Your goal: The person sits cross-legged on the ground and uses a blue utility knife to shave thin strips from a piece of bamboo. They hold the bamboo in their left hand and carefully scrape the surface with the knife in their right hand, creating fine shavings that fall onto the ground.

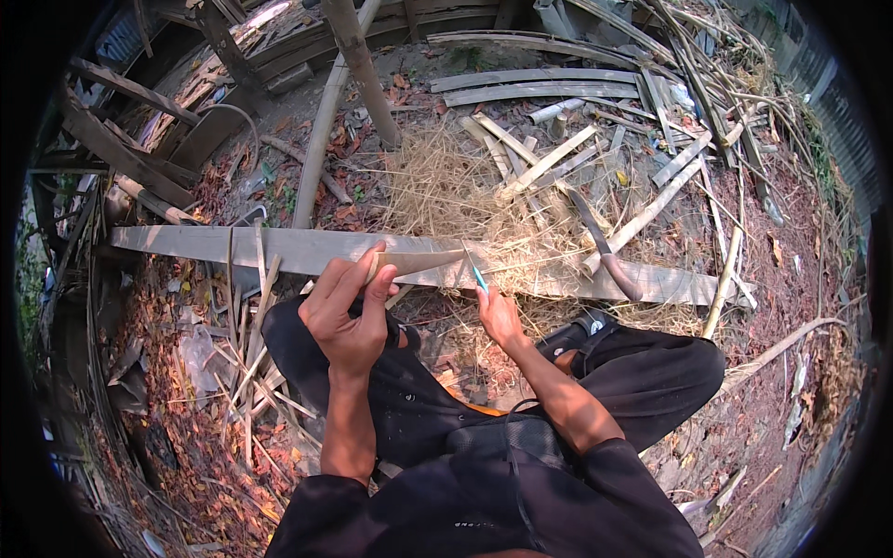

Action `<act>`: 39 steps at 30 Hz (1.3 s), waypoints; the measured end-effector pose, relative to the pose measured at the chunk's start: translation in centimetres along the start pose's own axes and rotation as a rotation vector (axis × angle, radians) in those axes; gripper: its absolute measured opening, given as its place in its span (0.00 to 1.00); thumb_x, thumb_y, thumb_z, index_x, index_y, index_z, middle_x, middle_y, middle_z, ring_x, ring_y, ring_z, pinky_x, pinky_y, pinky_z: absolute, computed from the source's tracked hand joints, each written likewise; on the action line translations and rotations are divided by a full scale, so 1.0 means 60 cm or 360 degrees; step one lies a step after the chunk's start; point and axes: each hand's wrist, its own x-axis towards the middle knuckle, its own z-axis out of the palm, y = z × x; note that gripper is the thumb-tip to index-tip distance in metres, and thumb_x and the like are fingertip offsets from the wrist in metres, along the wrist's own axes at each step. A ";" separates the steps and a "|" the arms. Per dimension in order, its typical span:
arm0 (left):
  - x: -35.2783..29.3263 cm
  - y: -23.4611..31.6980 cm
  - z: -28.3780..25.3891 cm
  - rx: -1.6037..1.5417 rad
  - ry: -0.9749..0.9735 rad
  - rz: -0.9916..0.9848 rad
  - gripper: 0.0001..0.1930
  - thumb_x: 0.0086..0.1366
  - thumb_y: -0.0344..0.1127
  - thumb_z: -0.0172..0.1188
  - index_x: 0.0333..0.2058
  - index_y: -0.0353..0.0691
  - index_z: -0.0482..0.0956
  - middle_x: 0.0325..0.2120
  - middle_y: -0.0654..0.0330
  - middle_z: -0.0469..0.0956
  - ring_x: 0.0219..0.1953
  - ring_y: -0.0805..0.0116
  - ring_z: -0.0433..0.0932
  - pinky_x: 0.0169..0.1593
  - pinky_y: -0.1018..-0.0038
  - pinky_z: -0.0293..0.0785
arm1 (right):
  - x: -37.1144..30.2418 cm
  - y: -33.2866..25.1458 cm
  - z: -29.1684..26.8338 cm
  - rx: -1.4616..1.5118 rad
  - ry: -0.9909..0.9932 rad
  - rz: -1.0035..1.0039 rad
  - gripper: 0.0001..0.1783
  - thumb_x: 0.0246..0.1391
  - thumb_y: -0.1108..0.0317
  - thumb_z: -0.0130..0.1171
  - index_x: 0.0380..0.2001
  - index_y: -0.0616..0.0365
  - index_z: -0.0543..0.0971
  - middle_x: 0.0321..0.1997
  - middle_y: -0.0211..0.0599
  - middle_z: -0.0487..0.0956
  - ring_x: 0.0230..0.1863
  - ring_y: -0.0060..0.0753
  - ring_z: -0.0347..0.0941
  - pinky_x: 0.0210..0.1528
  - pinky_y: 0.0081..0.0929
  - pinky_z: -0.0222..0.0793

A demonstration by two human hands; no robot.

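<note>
My left hand [346, 302] is closed on one end of a pale, tapered bamboo piece [423, 262], which points to the right above a long grey plank [307, 246]. At the piece's far tip, my right hand [500, 314] grips a small knife with a blue-green handle [479, 277]. Its thin blade stands against or very near the tip; whether they touch I cannot tell. A machete [591, 223] with a curved dark wooden handle [620, 276] rests across the plank to the right. Straw-like shavings [530, 260] cover the plank's middle.
More shavings [428, 181] heap beyond the plank. Split bamboo strips [549, 163] and long slats [539, 91] lie at the far right. A wooden post [358, 70] rises at the back. Thin sticks [251, 372] lean on the plank at left, near crumpled clear plastic [195, 358].
</note>
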 end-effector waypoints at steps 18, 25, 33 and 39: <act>-0.014 -0.018 -0.033 0.0091 0.0045 -0.0115 0.11 0.65 0.23 0.60 0.46 0.27 0.80 0.30 0.57 0.77 0.25 0.75 0.78 0.30 0.80 0.76 | -0.009 -0.062 0.005 0.0072 -0.0112 -0.0040 0.24 0.68 0.50 0.43 0.39 0.63 0.74 0.27 0.68 0.77 0.34 0.74 0.75 0.36 0.60 0.72; -0.007 -0.030 -0.026 0.0051 0.0026 0.0023 0.11 0.65 0.23 0.61 0.46 0.27 0.80 0.31 0.57 0.78 0.25 0.75 0.78 0.31 0.81 0.75 | 0.011 -0.019 0.011 -0.0014 -0.0102 0.0050 0.24 0.68 0.51 0.43 0.37 0.64 0.76 0.27 0.65 0.78 0.31 0.70 0.75 0.35 0.58 0.71; 0.001 -0.029 -0.020 0.0040 0.0078 -0.0113 0.10 0.62 0.21 0.63 0.43 0.28 0.82 0.28 0.56 0.79 0.24 0.73 0.79 0.29 0.80 0.73 | 0.011 0.034 0.014 -0.0016 -0.0037 0.0196 0.27 0.68 0.50 0.42 0.33 0.65 0.77 0.25 0.65 0.77 0.34 0.70 0.76 0.39 0.56 0.71; -0.017 -0.044 -0.038 -0.0189 0.0198 -0.0212 0.12 0.62 0.18 0.61 0.45 0.29 0.75 0.31 0.53 0.79 0.29 0.69 0.82 0.35 0.77 0.79 | -0.017 -0.227 -0.106 0.0494 -0.0181 -0.0108 0.24 0.68 0.52 0.46 0.32 0.66 0.75 0.19 0.59 0.74 0.26 0.66 0.73 0.29 0.51 0.67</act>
